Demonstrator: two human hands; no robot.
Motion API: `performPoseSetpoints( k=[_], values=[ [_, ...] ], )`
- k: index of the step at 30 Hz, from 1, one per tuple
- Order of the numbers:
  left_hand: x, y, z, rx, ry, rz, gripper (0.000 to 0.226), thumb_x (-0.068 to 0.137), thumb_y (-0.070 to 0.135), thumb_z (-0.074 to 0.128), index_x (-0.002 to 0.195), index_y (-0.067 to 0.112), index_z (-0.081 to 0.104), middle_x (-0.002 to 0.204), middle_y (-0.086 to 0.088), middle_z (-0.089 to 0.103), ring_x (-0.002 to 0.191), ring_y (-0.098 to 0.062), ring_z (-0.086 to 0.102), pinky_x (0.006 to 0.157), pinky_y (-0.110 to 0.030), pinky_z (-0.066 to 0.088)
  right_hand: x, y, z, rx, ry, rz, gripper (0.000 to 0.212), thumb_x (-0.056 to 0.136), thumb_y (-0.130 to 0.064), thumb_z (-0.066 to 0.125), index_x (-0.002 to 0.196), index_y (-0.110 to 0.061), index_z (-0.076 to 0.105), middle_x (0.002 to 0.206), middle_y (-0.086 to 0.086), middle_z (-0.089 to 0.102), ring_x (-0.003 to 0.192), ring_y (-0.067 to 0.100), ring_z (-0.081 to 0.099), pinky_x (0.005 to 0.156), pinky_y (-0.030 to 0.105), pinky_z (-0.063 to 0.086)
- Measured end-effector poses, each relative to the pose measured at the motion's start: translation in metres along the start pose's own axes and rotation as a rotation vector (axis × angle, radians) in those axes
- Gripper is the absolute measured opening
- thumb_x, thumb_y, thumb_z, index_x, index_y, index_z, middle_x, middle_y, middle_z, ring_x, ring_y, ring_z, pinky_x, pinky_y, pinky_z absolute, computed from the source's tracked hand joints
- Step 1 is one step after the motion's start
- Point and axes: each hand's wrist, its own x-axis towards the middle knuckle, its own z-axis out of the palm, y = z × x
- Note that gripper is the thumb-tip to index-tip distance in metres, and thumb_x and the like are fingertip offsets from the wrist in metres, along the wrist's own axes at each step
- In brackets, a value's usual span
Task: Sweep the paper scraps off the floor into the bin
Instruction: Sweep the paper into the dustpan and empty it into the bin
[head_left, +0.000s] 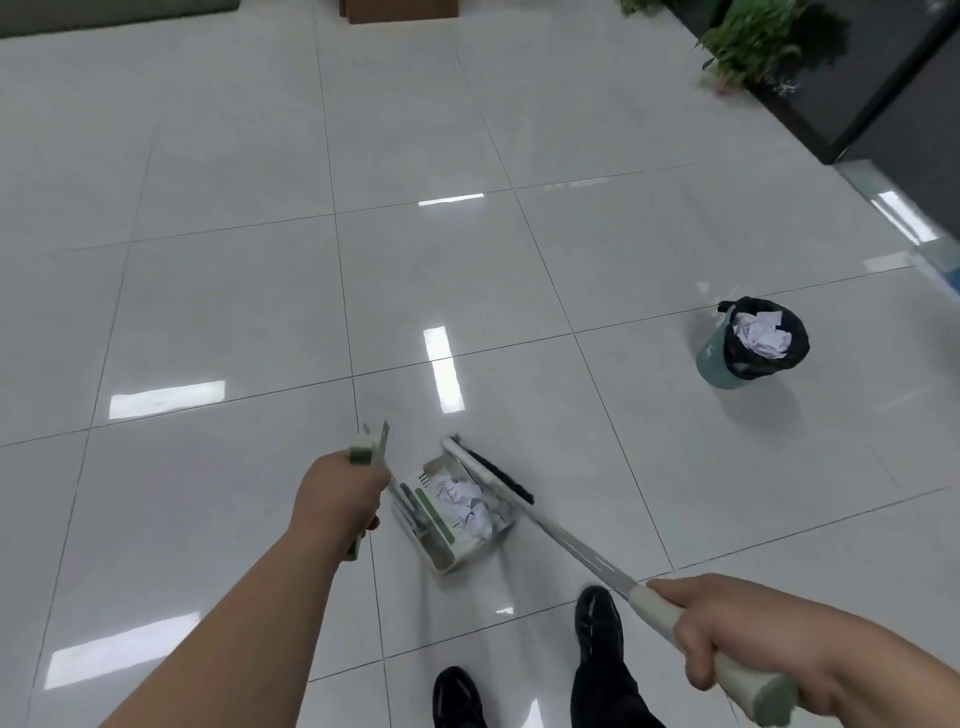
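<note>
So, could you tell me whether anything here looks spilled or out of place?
Nothing stands out: the crumpled paper sits inside the dustpan, paper in the bin lies within its liner, and no scraps show on the floor.

Office: glossy tiled floor (234, 156), planter (753, 41)

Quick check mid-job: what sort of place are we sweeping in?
Likely an office lobby or corridor: large glossy floor tiles, potted plants beside a dark cabinet, and a small lined waste bin holding crumpled paper.
</note>
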Motion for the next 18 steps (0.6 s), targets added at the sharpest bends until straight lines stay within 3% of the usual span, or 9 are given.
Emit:
performPoseSetpoints(
  k=[4, 8, 13, 18],
  values=[
    [-0.003, -0.004, -0.008, -0.039, -0.032, -0.005, 0.009, 0.082, 0.005, 0.054, 0.074, 0.007, 0.059, 0.063, -0.011, 0.052, 0.05, -0.025, 0.052, 0.052, -0.027, 0.038, -0.025, 0.004, -0.014, 0.349, -0.088, 0.012, 0.06, 0.044, -0.001, 0.06, 0.104, 0.003, 0.064, 0.067, 0.01, 0.04, 0.046, 0.019, 0.031, 0.041, 0.019, 0.024],
    [-0.013, -0.017, -0.016, -0.091, -0.051, -0.016, 0.009, 0.083, 0.007, 0.057, 0.075, 0.005, 0.058, 0.063, -0.011, 0.051, 0.051, -0.023, 0.049, 0.048, -0.026, 0.038, -0.05, 0.011, -0.018, 0.477, -0.126, -0.015, 0.069, 0.044, -0.004, 0.057, 0.11, -0.009, 0.074, 0.071, 0.017, 0.049, 0.044, 0.016, 0.035, 0.038, 0.015, 0.028],
    [-0.023, -0.026, -0.024, -0.162, -0.019, -0.036, 0.016, 0.086, 0.017, 0.06, 0.077, 0.003, 0.061, 0.064, -0.01, 0.054, 0.045, -0.023, 0.05, 0.051, -0.029, 0.04, -0.068, 0.024, -0.016, 0.546, -0.008, -0.042, 0.078, 0.04, -0.003, 0.056, 0.117, 0.003, 0.065, 0.071, 0.017, 0.046, 0.044, 0.015, 0.035, 0.038, 0.014, 0.028],
    [-0.038, -0.003, -0.011, -0.219, -0.033, 0.009, 0.018, 0.087, 0.017, 0.061, 0.074, 0.005, 0.059, 0.062, -0.01, 0.053, 0.046, -0.023, 0.049, 0.052, -0.029, 0.04, -0.074, 0.047, -0.03, 0.586, 0.119, -0.016, 0.076, 0.036, -0.006, 0.059, 0.111, 0.007, 0.059, 0.072, 0.018, 0.052, 0.045, 0.018, 0.035, 0.043, 0.018, 0.024]
  ],
)
